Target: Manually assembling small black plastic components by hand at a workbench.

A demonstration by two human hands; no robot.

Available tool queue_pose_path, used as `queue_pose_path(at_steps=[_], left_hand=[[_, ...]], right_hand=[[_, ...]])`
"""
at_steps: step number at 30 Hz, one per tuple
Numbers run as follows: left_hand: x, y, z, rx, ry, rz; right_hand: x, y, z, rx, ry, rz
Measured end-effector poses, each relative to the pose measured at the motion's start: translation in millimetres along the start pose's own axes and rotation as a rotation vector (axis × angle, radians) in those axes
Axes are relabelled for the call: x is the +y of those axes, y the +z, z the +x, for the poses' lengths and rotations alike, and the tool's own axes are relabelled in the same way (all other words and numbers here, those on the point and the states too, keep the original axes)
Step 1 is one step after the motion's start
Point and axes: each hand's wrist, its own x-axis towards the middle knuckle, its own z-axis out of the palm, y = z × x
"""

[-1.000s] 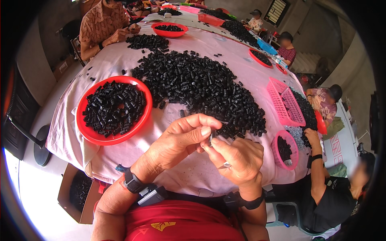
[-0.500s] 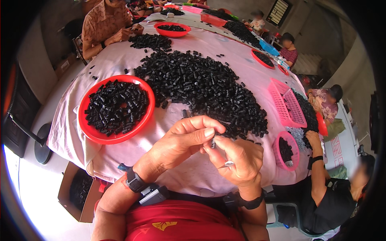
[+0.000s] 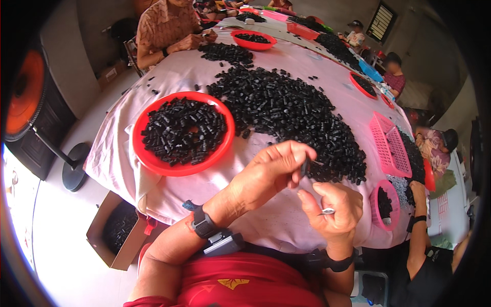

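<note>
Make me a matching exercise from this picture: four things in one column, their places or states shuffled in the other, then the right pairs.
Column one:
1. Left hand
2. Large red basin
3. Cardboard box
4. Rectangular pink basket

Column two:
A. On the floor
B. Right of the big black heap
C. Pinching a small black piece
D. Left of the big black heap

Right pairs: 1-C, 2-D, 3-A, 4-B.

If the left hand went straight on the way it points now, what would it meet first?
Probably the right part of the big heap of black pieces, which lies beyond the left hand in the picture, though its height above the heap is unclear.
</note>
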Motion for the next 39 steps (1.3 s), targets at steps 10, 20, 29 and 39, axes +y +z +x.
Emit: queue_pose_path(at_steps=[10, 20, 29, 39], left_hand=[[87, -104, -16, 0.475, 0.466, -0.604], [75, -89, 3, 0.499, 0.322, -0.26], [11, -59, 31, 0.287, 0.002, 1.513], [-12, -78, 26, 0.272, 0.08, 1.758]], right_hand=[[5, -1, 0, -0.042, 0.023, 0.011], [13, -2, -5, 0.033, 0.233, 0.069], [16, -1, -6, -0.019, 0.353, 0.133], [15, 2, -7, -0.095, 0.43, 0.137]])
